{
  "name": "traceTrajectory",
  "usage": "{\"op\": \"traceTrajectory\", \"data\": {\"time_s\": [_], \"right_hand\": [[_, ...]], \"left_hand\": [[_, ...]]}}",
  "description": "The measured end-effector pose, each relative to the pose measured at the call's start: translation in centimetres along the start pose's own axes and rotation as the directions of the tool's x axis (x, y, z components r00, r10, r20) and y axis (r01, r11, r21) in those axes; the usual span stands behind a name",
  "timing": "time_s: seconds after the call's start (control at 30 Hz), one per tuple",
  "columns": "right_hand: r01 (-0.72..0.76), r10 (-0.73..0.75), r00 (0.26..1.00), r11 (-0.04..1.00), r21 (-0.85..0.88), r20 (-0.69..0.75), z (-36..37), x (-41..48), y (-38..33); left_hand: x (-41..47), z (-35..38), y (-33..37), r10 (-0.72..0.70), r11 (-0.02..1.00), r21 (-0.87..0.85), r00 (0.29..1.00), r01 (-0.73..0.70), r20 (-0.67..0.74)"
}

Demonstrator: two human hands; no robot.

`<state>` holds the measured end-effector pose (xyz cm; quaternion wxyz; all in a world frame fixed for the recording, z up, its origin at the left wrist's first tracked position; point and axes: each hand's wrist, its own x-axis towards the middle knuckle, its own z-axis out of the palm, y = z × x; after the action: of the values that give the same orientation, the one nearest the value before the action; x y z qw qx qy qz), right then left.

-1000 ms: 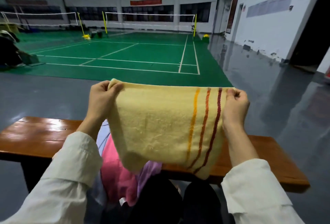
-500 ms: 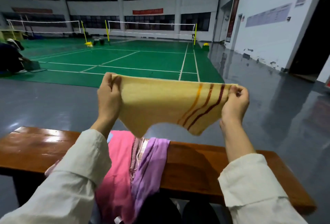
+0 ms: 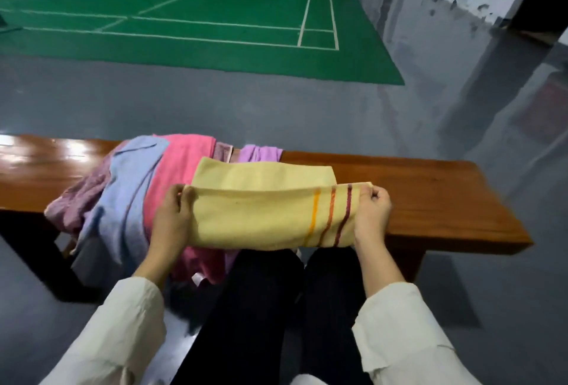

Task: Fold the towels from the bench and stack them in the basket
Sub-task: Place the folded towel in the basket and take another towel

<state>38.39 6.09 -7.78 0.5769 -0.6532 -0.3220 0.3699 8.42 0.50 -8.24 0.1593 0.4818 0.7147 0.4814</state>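
A yellow towel [image 3: 258, 215] with orange, red and maroon stripes near its right end lies over the front of the wooden bench [image 3: 430, 200]. My left hand [image 3: 172, 215] pinches its upper left corner and my right hand [image 3: 373, 212] pinches its upper right corner. The held edge is folded toward me, and a back layer shows behind it. To the left, a heap of towels covers the bench: pink [image 3: 181, 169], light blue [image 3: 129, 188], mauve [image 3: 80, 197] and a purple one [image 3: 258, 152] behind. No basket is in view.
My legs in dark trousers [image 3: 261, 308] are just in front of the bench. Grey floor [image 3: 276, 108] surrounds it, with a green badminton court [image 3: 215, 16] beyond. The bench's right half is bare wood.
The towel, held up in the air before, has come down onto the bench with both hands still gripping its corners. The view has tipped downward.
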Motion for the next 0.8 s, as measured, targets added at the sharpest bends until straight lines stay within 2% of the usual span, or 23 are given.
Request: {"op": "traceTrajectory", "data": {"time_s": [0.07,0.17,0.23,0.27,0.33,0.4,0.43,0.47,0.5,0.67,0.73,0.8], "right_hand": [[0.022,-0.021,1.000,0.999,-0.035,0.011,0.4,-0.2,0.4],[0.190,-0.189,0.982,0.975,-0.118,0.019,2.1,-0.9,-0.1],[0.333,-0.308,0.930,0.937,-0.105,0.202,4.5,-2.2,-0.8],[0.368,-0.318,0.879,0.926,-0.081,0.354,6.2,-3.2,-1.1],[0.377,-0.249,0.707,0.925,-0.055,0.662,10.1,-5.5,-1.0],[0.349,-0.137,0.549,0.934,-0.077,0.825,14.0,-7.0,-0.4],[0.336,-0.094,0.509,0.937,-0.097,0.855,15.6,-7.2,-0.1],[0.323,-0.072,0.499,0.940,-0.108,0.863,16.9,-7.0,0.2],[0.320,-0.071,0.524,0.940,-0.120,0.849,17.8,-6.6,0.3],[0.318,-0.153,0.687,0.942,-0.105,0.710,20.7,-4.6,1.5],[0.296,-0.126,0.712,0.946,-0.132,0.691,21.4,-4.5,2.1],[0.286,-0.115,0.724,0.947,-0.144,0.680,21.9,-4.4,2.5]], "left_hand": [[0.5,0.7,-0.8,-0.024,0.999,0.029,0.998,0.023,0.063],[1.7,1.1,-1.3,-0.023,0.999,-0.040,0.993,0.028,0.113],[2.1,1.2,-1.1,-0.002,0.997,-0.083,0.992,0.012,0.127],[2.3,1.3,-1.0,0.004,0.996,-0.093,0.990,0.009,0.139],[2.8,1.7,-1.2,0.019,0.992,-0.128,0.985,0.003,0.173],[3.6,1.7,-1.1,0.046,0.981,-0.195,0.977,-0.004,0.209],[4.3,1.5,-0.9,0.054,0.975,-0.222,0.976,-0.005,0.212],[5.0,1.4,-0.9,0.048,0.972,-0.235,0.977,0.003,0.209],[5.8,1.3,-1.0,0.030,0.975,-0.224,0.979,0.016,0.202],[9.3,1.4,-1.7,-0.118,0.992,-0.016,0.982,0.121,0.146],[10.4,2.0,-2.2,-0.198,0.976,0.116,0.969,0.182,0.146],[11.2,2.8,-2.7,-0.206,0.968,0.181,0.965,0.175,0.163]]}}
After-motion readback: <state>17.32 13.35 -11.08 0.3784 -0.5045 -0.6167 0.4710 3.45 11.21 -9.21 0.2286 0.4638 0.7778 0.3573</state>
